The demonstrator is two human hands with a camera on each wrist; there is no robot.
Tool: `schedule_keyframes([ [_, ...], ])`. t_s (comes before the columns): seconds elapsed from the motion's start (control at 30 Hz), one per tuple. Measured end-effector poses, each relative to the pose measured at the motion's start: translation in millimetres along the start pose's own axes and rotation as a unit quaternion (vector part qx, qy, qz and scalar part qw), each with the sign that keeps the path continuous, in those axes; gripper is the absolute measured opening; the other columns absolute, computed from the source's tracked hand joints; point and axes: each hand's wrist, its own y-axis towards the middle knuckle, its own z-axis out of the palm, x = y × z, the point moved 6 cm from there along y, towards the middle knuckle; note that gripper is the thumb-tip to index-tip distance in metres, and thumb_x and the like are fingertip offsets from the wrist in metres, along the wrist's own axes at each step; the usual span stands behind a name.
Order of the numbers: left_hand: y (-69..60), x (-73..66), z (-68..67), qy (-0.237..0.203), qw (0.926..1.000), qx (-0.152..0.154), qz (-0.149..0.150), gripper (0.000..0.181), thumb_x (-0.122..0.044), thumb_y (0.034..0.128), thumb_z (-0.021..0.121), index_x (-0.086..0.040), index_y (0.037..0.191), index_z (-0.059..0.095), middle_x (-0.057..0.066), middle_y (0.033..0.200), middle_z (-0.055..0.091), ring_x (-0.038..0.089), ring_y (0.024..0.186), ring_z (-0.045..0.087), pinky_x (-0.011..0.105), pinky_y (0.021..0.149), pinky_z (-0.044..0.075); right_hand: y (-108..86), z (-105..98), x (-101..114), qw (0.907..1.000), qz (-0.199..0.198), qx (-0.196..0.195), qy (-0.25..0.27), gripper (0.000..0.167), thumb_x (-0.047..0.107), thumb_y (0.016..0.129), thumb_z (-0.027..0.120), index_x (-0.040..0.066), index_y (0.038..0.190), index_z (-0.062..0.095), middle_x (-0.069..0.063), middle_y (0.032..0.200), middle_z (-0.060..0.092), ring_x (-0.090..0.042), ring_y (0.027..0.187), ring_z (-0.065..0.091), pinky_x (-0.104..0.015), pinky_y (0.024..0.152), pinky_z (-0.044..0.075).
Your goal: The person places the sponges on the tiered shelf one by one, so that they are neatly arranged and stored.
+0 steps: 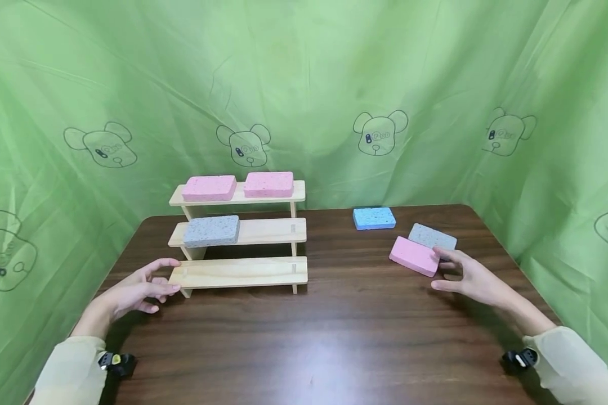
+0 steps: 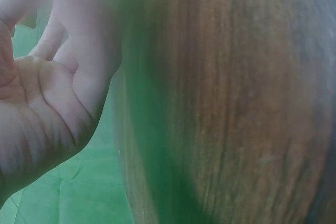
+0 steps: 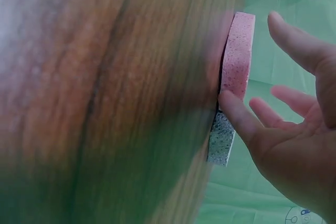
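Observation:
At the left end of the lowest step of a wooden three-step shelf (image 1: 240,274), my left hand (image 1: 137,289) touches the edge with loosely bent fingers. Its palm shows in the left wrist view, where the fingertips are cut off. On the right of the table, my right hand (image 1: 466,275) is spread beside a pink sponge (image 1: 414,256) and a grey sponge (image 1: 433,236). These two sponges lie against each other. In the right wrist view, one fingertip of the right hand (image 3: 289,114) is at the pink sponge's end; the thumb stands apart.
Two pink sponges, left (image 1: 209,188) and right (image 1: 269,184), lie on the top step. Another grey sponge (image 1: 211,230) is on the middle step's left side. A blue sponge (image 1: 374,218) rests near the back edge of the brown table (image 1: 354,326). Green cloth (image 1: 304,84) hangs around it.

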Motion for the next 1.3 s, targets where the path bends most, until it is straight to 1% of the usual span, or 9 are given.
schedule_keyframes([
  [0.13, -1.6, 0.5, 0.8, 0.004, 1.0000, 0.006, 0.004, 0.061, -0.019, 0.0977, 0.069, -0.025, 0.145, 0.032, 0.011, 0.098, 0.063, 0.018, 0.079, 0.058, 0.038, 0.063, 0.058, 2.3, 4, -2, 1.0000, 0.004, 0.004, -0.004, 0.081, 0.004, 0.083, 0.084, -0.017, 0.145, 0.036, -0.037, 0.142, 0.042, -0.053, 0.118, 0.053, -0.031, 0.085, 0.058],
  [0.33, -2.8, 4.8, -0.4, 0.001, 1.0000, -0.001, 0.002, 0.060, -0.018, 0.0980, 0.069, -0.028, 0.145, 0.033, 0.008, 0.094, 0.061, 0.018, 0.079, 0.058, 0.038, 0.063, 0.058, 12.7, 4, 1, 0.9998, 0.013, 0.013, -0.009, 0.072, 0.002, 0.083, 0.083, -0.017, 0.141, 0.044, -0.037, 0.137, 0.040, -0.054, 0.114, 0.056, -0.037, 0.084, 0.059],
  [0.5, -4.2, 4.6, -1.0, -0.001, 1.0000, 0.001, 0.007, 0.058, -0.017, 0.0984, 0.068, -0.029, 0.145, 0.034, 0.006, 0.094, 0.062, 0.017, 0.079, 0.058, 0.037, 0.063, 0.058, 16.8, 3, -1, 0.9981, 0.026, 0.013, -0.055, 0.072, 0.010, 0.082, 0.086, -0.012, 0.140, 0.049, -0.032, 0.128, 0.044, -0.042, 0.105, 0.063, -0.034, 0.081, 0.058],
  [0.63, -2.3, 0.7, -1.0, 0.002, 1.0000, 0.000, 0.003, 0.058, -0.018, 0.0975, 0.069, -0.028, 0.144, 0.036, 0.009, 0.098, 0.063, 0.017, 0.079, 0.058, 0.036, 0.063, 0.058, 17.4, 3, -5, 0.9960, 0.022, 0.002, -0.086, 0.074, 0.012, 0.079, 0.088, -0.014, 0.137, 0.050, -0.031, 0.121, 0.045, -0.033, 0.093, 0.066, -0.030, 0.076, 0.054],
  [0.77, -0.4, 0.0, -0.7, 0.003, 1.0000, -0.002, 0.002, 0.058, -0.018, 0.0976, 0.069, -0.026, 0.145, 0.037, 0.011, 0.102, 0.063, 0.016, 0.078, 0.059, 0.036, 0.063, 0.058, 18.3, 2, -8, 0.9943, 0.028, -0.002, -0.103, 0.078, 0.013, 0.077, 0.091, -0.019, 0.135, 0.049, -0.031, 0.117, 0.042, -0.030, 0.088, 0.067, -0.028, 0.075, 0.054],
  [0.9, -0.3, 1.9, -0.9, 0.003, 1.0000, -0.004, -0.001, 0.058, -0.017, 0.0976, 0.069, -0.025, 0.145, 0.036, 0.011, 0.102, 0.063, 0.016, 0.078, 0.058, 0.036, 0.063, 0.058, 22.2, 3, -7, 0.9954, 0.016, 0.010, -0.094, 0.077, 0.008, 0.076, 0.090, -0.022, 0.132, 0.048, -0.035, 0.119, 0.049, -0.030, 0.087, 0.066, -0.032, 0.073, 0.056],
  [1.0, -0.3, 3.0, -0.9, 0.003, 1.0000, -0.006, -0.002, 0.058, -0.018, 0.0976, 0.069, -0.025, 0.145, 0.036, 0.013, 0.103, 0.063, 0.016, 0.078, 0.058, 0.036, 0.064, 0.058, 25.7, 3, -6, 0.9962, 0.008, 0.017, -0.085, 0.074, 0.004, 0.075, 0.089, -0.024, 0.130, 0.048, -0.032, 0.117, 0.058, -0.029, 0.084, 0.066, -0.034, 0.071, 0.057],
  [1.13, 0.1, 3.1, -1.0, 0.002, 1.0000, -0.008, -0.002, 0.059, -0.018, 0.0975, 0.069, -0.026, 0.146, 0.037, 0.013, 0.103, 0.063, 0.016, 0.078, 0.058, 0.036, 0.064, 0.058, 27.0, 3, -7, 0.9957, 0.028, 0.016, -0.086, 0.075, 0.006, 0.076, 0.089, -0.025, 0.130, 0.047, -0.034, 0.118, 0.057, -0.029, 0.083, 0.065, -0.030, 0.067, 0.056],
  [1.3, -0.3, 3.7, -1.1, -0.001, 1.0000, -0.007, -0.005, 0.059, -0.017, 0.0976, 0.069, -0.026, 0.146, 0.037, 0.011, 0.102, 0.063, 0.016, 0.078, 0.058, 0.036, 0.064, 0.058, 25.8, 4, -7, 0.9943, 0.042, 0.013, -0.097, 0.078, 0.013, 0.077, 0.090, -0.023, 0.131, 0.048, -0.035, 0.121, 0.056, -0.029, 0.084, 0.067, -0.027, 0.069, 0.055],
])
